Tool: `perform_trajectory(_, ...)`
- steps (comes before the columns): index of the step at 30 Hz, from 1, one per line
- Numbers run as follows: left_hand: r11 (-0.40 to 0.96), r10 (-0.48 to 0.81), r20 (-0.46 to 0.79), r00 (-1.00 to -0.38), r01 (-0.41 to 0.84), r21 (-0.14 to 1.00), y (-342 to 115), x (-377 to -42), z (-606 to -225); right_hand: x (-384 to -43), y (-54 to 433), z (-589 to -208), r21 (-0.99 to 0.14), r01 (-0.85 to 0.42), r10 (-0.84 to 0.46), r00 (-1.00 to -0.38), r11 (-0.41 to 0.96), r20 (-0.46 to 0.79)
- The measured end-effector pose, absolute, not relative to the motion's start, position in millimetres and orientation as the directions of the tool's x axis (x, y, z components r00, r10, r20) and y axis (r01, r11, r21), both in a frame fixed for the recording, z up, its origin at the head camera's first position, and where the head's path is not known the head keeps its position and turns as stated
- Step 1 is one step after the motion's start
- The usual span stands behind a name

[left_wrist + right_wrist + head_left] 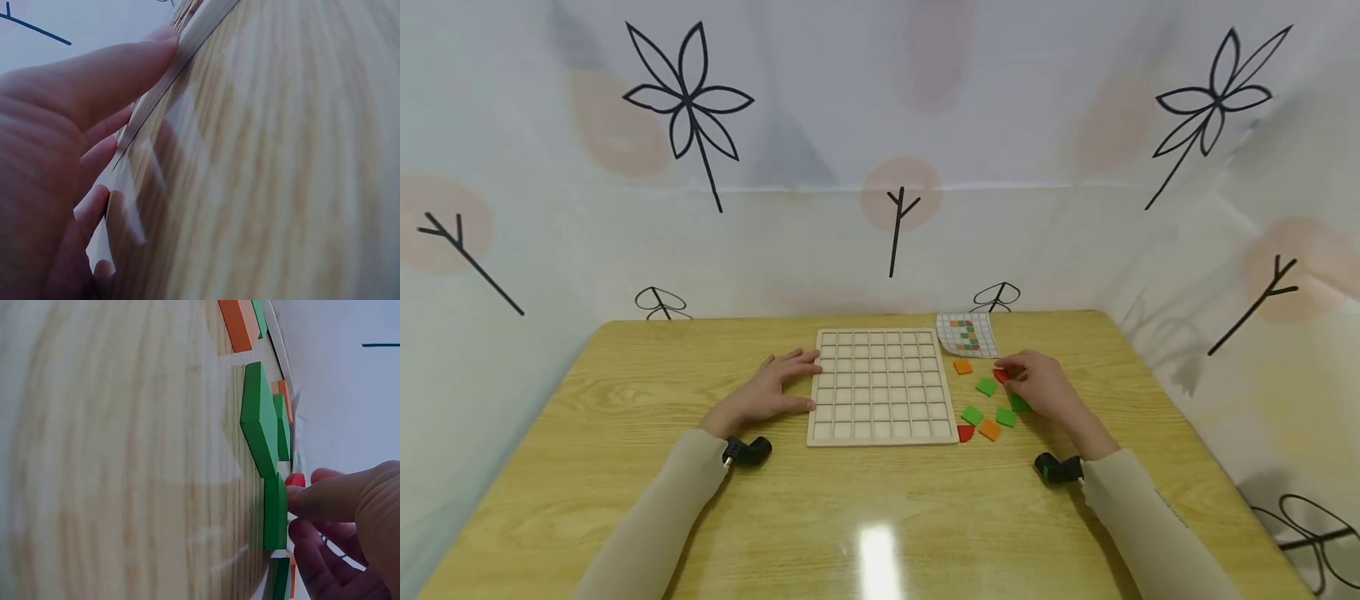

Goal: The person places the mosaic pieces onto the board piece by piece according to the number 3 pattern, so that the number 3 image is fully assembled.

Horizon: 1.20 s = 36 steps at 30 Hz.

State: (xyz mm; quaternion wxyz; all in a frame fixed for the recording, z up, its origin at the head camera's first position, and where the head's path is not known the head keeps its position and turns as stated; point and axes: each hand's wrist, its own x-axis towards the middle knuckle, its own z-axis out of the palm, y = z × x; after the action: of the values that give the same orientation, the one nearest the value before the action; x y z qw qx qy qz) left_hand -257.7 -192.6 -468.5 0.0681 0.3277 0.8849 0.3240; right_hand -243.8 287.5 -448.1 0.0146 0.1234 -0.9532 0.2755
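A square wooden grid board (951, 392) lies flat on the table. My left hand (771, 389) rests at its left side, fingers spread and fairly straight, with fingertips and thumb against the edge. In the left wrist view the thumb (112, 75) meets the board's pale rim (164, 84). To the right of the board, my right hand (1041, 385) pinches a red tile (1002, 376) between thumb and fingers. That tile (295, 480) is mostly hidden by the fingers in the right wrist view. A green tile (1019, 403) lies just under the hand.
Green tiles (987, 387), orange tiles (962, 367) and a red rounded tile (966, 432) lie scattered right of the board. A paper card (951, 333) with a coloured grid pattern lies behind them. Patterned cloth (820, 250) hangs beyond the table's far edge.
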Motion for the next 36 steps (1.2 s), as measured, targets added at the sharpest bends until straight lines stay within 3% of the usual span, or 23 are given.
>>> perform_trajectory(17,0.558,0.634,0.11,-0.766,0.551,0.62,-193,-259,-469,-244,287,-442,-0.484,-0.224,-0.207,-0.974,0.846,0.088)
perform_trajectory(36,0.575,0.616,0.098,-0.781,0.531,0.622,-192,-258,-470,-254,245,-439,-0.749,-0.122,-0.089,-0.992,0.651,0.085)
